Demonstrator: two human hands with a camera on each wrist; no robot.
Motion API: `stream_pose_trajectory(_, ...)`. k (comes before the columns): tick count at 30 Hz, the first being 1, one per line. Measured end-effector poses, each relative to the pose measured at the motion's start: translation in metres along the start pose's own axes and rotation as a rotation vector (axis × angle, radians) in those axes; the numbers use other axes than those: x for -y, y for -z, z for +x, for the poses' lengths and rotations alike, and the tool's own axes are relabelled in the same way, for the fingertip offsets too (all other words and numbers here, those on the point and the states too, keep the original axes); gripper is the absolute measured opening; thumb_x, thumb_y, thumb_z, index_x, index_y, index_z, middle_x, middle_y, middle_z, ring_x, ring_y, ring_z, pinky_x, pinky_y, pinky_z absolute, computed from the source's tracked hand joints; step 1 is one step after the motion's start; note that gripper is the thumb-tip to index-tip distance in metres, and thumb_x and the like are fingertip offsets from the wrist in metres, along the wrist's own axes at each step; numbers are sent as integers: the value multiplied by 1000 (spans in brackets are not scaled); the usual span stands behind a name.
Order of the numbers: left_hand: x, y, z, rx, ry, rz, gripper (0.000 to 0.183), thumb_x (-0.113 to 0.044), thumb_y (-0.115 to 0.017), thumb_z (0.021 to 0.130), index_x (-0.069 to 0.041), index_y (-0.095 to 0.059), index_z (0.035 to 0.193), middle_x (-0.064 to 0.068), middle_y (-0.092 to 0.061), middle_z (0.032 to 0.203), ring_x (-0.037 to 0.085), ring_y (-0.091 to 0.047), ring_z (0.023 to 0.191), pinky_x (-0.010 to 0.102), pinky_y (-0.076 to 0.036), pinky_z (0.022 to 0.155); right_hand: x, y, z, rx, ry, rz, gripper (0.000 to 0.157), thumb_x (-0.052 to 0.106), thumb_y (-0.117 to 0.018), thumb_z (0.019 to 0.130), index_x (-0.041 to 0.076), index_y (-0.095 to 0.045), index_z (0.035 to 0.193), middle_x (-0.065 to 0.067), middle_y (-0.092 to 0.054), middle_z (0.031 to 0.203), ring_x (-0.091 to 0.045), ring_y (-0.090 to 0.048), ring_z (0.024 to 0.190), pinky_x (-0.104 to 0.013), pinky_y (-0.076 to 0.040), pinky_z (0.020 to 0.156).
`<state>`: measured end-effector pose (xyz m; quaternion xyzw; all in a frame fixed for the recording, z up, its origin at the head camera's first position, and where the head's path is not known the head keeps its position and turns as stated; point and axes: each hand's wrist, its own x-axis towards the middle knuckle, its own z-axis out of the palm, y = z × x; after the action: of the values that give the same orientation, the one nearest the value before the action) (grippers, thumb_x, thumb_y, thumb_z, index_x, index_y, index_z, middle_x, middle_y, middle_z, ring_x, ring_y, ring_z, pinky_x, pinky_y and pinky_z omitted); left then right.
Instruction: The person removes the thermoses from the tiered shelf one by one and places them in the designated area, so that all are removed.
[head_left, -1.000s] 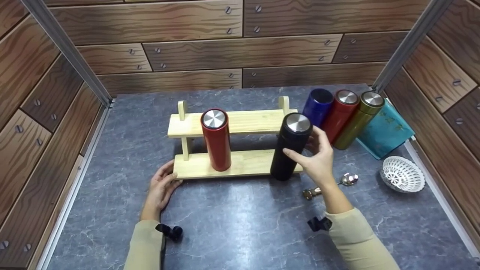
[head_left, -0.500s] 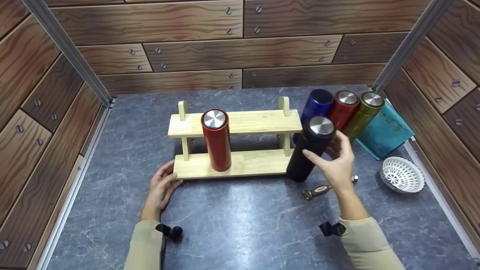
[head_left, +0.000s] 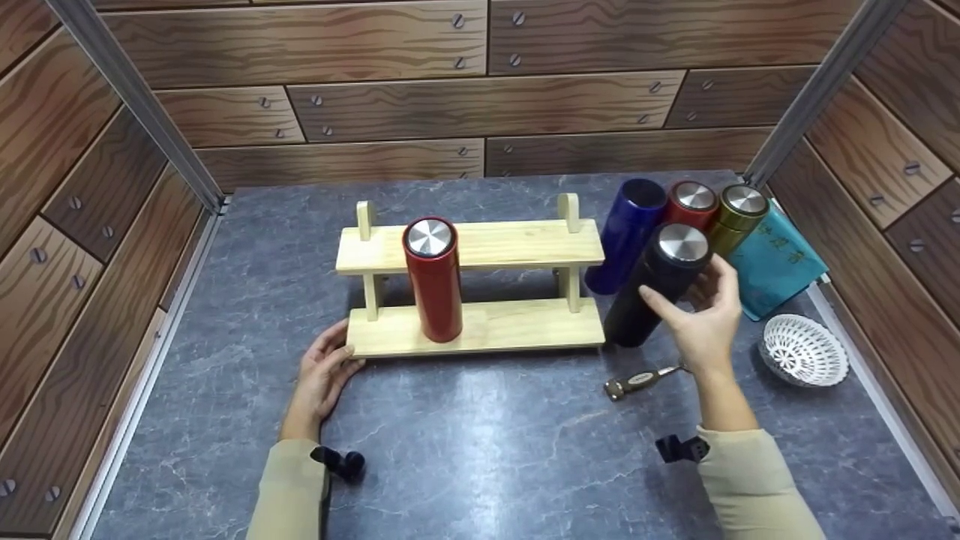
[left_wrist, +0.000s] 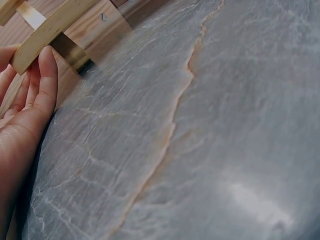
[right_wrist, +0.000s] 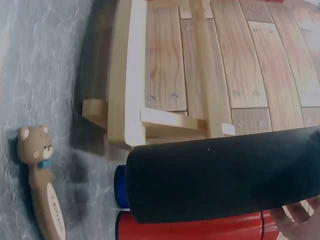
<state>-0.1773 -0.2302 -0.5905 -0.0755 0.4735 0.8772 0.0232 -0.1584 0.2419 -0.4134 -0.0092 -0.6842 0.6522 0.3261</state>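
Observation:
My right hand (head_left: 705,326) grips a black thermos flask (head_left: 651,289) with a silver lid top, thumb on one side and fingers on the other. The flask tilts to the right of a two-tier wooden shelf (head_left: 532,322), in front of the blue flask. In the right wrist view the black flask (right_wrist: 215,175) spans the frame, its base above the table. My left hand (head_left: 322,375) pinches the front left corner of the shelf's lower board; the left wrist view shows thumb and fingers on the board (left_wrist: 47,32). A red thermos flask (head_left: 439,296) stands upright on that board.
Behind the black flask stand a blue flask (head_left: 624,236), another red flask (head_left: 691,212) and a gold flask (head_left: 736,217). A teal packet (head_left: 780,262) lies at the right, near a white lattice basket (head_left: 829,330). A bear-handled spoon (head_left: 641,380) lies in front of my right hand.
My right hand has carried the black flask rightward, off the right end of the shelf and toward the other flasks. The left hand, shelf and red flask have stayed put.

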Motion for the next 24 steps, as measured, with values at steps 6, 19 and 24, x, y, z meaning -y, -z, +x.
stream_pose_trajectory(6,0,0,0,-4,-1,-10,51,9,-54,86,-2,-42,135,12,-48,126,20,-57,89,32,-52,71,-14,-2,6,-16,-16,-25,70,-10,-79,60,2,-51,123,-4,-57,107,-19,-55,95,-24,-47,78)
stream_pose_trajectory(19,0,-1,1,-9,9,0,52,8,-55,86,-2,-41,135,12,-47,126,20,-56,92,33,-51,71,-59,-7,14,-62,-81,-50,73,-4,-82,62,2,-47,126,-4,-54,109,-19,-52,96,-24,-47,78)
stream_pose_trajectory(24,0,-2,1,-17,7,-11,52,10,-54,86,-1,-41,135,13,-47,125,20,-56,91,33,-51,71,-78,-6,18,-80,-95,-66,75,1,-84,61,5,-47,126,-6,-54,111,-19,-51,98,-26,-46,80)
